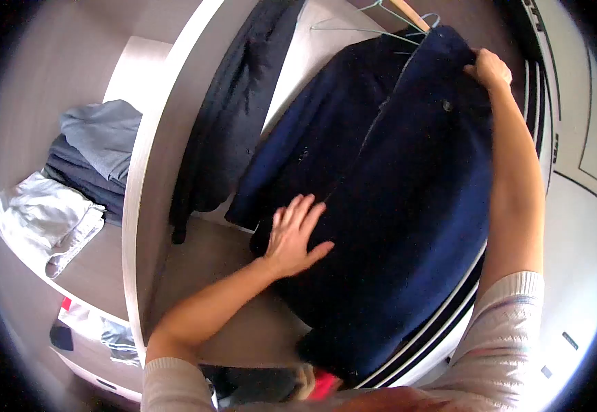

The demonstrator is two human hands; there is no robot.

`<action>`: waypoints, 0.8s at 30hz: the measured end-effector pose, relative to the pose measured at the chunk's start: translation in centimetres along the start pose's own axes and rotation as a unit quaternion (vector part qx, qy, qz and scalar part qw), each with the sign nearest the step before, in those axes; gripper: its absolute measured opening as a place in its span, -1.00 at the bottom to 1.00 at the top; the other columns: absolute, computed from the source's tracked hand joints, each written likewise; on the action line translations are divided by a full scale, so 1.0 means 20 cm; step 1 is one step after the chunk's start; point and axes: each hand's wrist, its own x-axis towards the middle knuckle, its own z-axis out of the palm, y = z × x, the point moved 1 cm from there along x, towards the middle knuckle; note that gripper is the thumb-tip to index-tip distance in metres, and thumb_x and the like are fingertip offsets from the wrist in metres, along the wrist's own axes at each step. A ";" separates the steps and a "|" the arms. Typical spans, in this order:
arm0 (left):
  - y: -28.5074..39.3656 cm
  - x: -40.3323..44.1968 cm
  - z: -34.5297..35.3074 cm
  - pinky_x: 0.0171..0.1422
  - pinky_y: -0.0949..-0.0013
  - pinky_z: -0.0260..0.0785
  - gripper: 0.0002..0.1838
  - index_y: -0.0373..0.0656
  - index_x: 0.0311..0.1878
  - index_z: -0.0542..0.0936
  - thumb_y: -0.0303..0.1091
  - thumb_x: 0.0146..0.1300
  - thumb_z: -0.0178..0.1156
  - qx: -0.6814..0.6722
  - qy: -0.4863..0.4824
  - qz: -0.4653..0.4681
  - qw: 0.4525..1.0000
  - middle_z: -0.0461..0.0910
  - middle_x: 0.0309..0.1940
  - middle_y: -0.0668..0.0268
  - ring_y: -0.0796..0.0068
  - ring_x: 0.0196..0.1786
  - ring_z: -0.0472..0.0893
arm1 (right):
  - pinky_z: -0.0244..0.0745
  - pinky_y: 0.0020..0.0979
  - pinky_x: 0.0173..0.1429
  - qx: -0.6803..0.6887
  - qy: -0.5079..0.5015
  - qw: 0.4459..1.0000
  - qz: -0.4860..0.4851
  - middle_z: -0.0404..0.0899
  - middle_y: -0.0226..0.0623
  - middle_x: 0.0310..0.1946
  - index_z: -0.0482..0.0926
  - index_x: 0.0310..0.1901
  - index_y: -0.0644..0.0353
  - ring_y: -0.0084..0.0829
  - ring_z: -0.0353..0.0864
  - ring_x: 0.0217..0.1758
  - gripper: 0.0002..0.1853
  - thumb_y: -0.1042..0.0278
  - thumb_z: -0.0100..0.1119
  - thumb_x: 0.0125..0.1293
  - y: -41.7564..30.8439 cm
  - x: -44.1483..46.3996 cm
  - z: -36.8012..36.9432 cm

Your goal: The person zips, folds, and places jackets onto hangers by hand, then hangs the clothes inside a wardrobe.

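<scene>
A dark navy coat [408,178] hangs in the wardrobe, its collar near a thin wire hanger [381,29] at the top. High on the right, my right hand [489,69] has its fingers wrapped round the coat's shoulder; the fingertips are partly hidden behind the cloth. My left hand [297,237] lies with spread fingers against the lower front of the coat, gripping nothing. To the left of the coat hangs a dark garment [237,110].
A pale vertical panel [137,185] divides the wardrobe. Left of it, folded grey clothes [103,134] and a folded white garment [44,216] lie on a shelf. Dark and red items [326,383] sit low down. A white door [573,275] stands at the right.
</scene>
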 end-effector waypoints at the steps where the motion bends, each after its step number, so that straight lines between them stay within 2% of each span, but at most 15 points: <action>1: 0.03 0.01 -0.02 0.30 0.00 -0.06 -0.31 -0.22 0.21 0.26 -0.11 0.05 0.22 -0.003 -0.006 0.021 1.000 0.14 0.26 0.03 0.02 0.33 0.09 | 0.43 -0.21 0.07 0.009 0.009 1.000 0.010 0.50 -0.25 0.02 0.48 0.03 0.00 -0.17 0.48 0.09 -0.55 0.08 0.24 0.10 0.00 0.02 0.00; 2: 0.06 0.01 -0.03 0.29 -0.01 -0.04 -0.36 -0.20 0.18 0.29 -0.16 0.04 0.22 0.004 -0.009 0.033 0.999 0.15 0.26 0.03 0.00 0.32 0.10 | 0.42 -0.21 0.08 -0.015 -0.010 0.999 0.033 0.51 -0.26 0.01 0.46 0.05 -0.02 -0.17 0.48 0.09 -0.54 0.08 0.24 0.10 0.02 0.09 0.04; 4: 0.07 0.02 -0.05 0.28 0.00 -0.01 -0.40 -0.18 0.17 0.32 -0.23 0.03 0.22 0.007 -0.009 0.050 0.999 0.16 0.25 0.04 0.00 0.31 0.12 | 0.42 -0.21 0.08 0.011 0.017 0.999 0.033 0.50 -0.25 0.01 0.45 0.06 -0.02 -0.18 0.47 0.10 -0.54 0.09 0.23 0.11 0.03 0.13 0.06; 7: 0.02 0.04 -0.03 0.27 0.02 0.01 -0.42 -0.16 0.16 0.34 -0.29 0.02 0.23 -0.003 -0.002 0.024 1.000 0.18 0.24 0.05 0.01 0.30 0.14 | 0.39 -0.22 0.11 0.006 0.015 0.999 0.047 0.49 -0.26 0.03 0.44 0.09 -0.05 -0.21 0.46 0.11 -0.51 0.14 0.24 0.08 0.04 0.24 0.09; 12: -0.09 0.04 -0.03 0.27 0.04 0.04 -0.42 -0.16 0.16 0.34 -0.31 0.03 0.22 0.019 0.000 -0.004 1.000 0.22 0.22 0.09 0.04 0.30 0.15 | 0.38 -0.20 0.13 0.004 0.006 0.996 0.092 0.48 -0.27 0.04 0.45 0.05 -0.05 -0.20 0.45 0.12 -0.53 0.15 0.26 0.06 -0.09 0.32 0.17; 15: -0.15 0.04 -0.01 0.26 0.06 0.06 -0.43 -0.16 0.17 0.34 -0.31 0.06 0.20 0.032 0.003 -0.022 0.999 0.26 0.18 0.10 0.06 0.28 0.18 | 0.34 -0.05 0.15 0.019 -0.012 0.995 0.099 0.41 -0.29 0.14 0.45 0.08 -0.02 -0.18 0.39 0.19 -0.61 0.24 0.13 0.19 -0.09 0.36 0.21; 18: -0.16 0.03 -0.01 0.25 0.07 0.08 -0.44 -0.15 0.16 0.35 -0.30 0.06 0.21 0.032 0.001 -0.028 0.999 0.28 0.16 0.11 0.06 0.27 0.20 | 0.32 -0.02 0.17 -0.001 -0.028 0.998 0.063 0.40 -0.27 0.15 0.44 0.09 -0.01 -0.16 0.37 0.21 -0.62 0.26 0.08 0.21 -0.11 0.31 0.18; 21: -0.15 0.02 0.00 0.24 0.08 0.11 -0.44 -0.15 0.16 0.35 -0.30 0.05 0.22 0.020 0.000 -0.028 0.999 0.30 0.14 0.11 0.06 0.25 0.22 | 0.32 0.03 0.14 0.001 -0.039 0.996 0.085 0.40 -0.24 0.14 0.42 0.12 -0.02 -0.13 0.35 0.22 -0.59 0.27 0.10 0.20 -0.12 0.34 0.18; 24: -0.14 0.02 0.00 0.24 0.09 0.12 -0.45 -0.15 0.15 0.36 -0.30 0.05 0.22 0.012 -0.001 -0.028 1.000 0.33 0.11 0.12 0.07 0.24 0.23 | 0.28 0.06 0.17 -0.029 -0.059 0.996 0.065 0.38 -0.21 0.15 0.40 0.14 -0.02 -0.09 0.33 0.23 -0.60 0.27 0.03 0.24 -0.16 0.34 0.14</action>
